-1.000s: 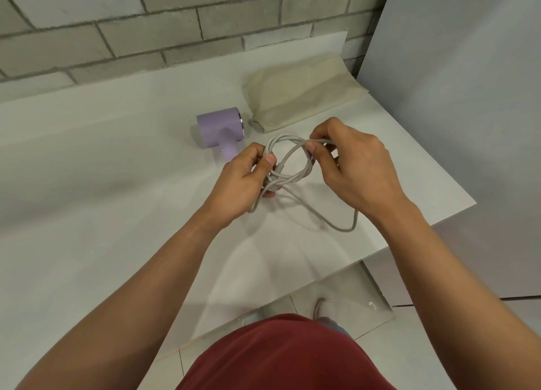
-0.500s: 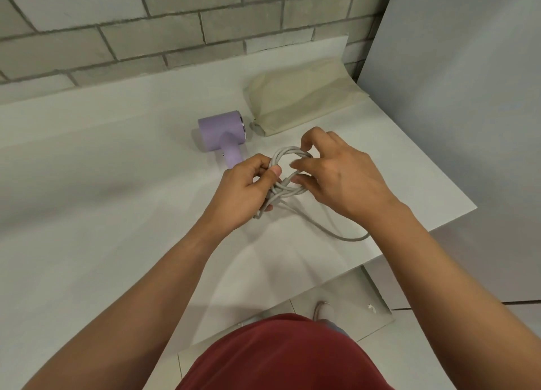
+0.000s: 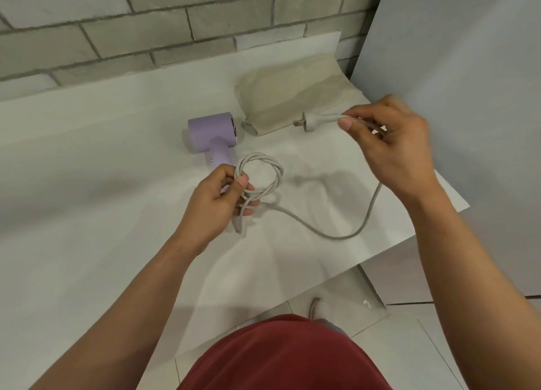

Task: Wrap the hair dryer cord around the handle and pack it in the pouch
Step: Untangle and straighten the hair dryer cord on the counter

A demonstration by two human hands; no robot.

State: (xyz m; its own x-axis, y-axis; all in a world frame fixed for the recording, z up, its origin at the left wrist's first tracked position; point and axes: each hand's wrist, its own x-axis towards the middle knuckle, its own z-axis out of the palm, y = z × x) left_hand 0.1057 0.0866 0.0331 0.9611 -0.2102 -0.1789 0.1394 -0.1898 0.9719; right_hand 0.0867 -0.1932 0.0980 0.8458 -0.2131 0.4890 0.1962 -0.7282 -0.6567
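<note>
The grey cord (image 3: pixel 265 172) sits coiled in a twisted loop just in front of the lilac hair dryer (image 3: pixel 212 134), which lies on the white table (image 3: pixel 102 184). My left hand (image 3: pixel 218 202) is closed around the coil's near side, right at the dryer's handle. From there the loose cord sags across the table and rises to my right hand (image 3: pixel 392 143), whose thumb and fingers pinch it just behind the plug (image 3: pixel 310 122), held above the beige pouch (image 3: pixel 292 96) lying flat near the brick wall (image 3: pixel 175 32).
</note>
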